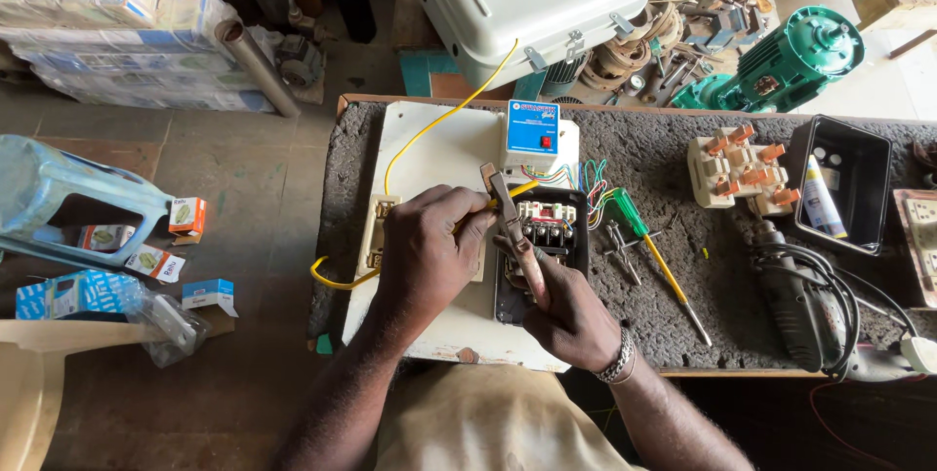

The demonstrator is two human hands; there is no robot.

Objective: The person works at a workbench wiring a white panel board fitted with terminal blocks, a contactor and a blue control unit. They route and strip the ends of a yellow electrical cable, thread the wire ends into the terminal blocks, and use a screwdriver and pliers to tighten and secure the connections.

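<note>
head view: the left hand [429, 251] pinches the yellow wire [444, 118] at its end, over the white board [429, 154]. the right hand [571, 320] grips pliers [512, 227], jaws at that wire tip. judged progress: coloured leads already enter the black contactor [547, 227]; the yellow wire remains unconnected.
</note>
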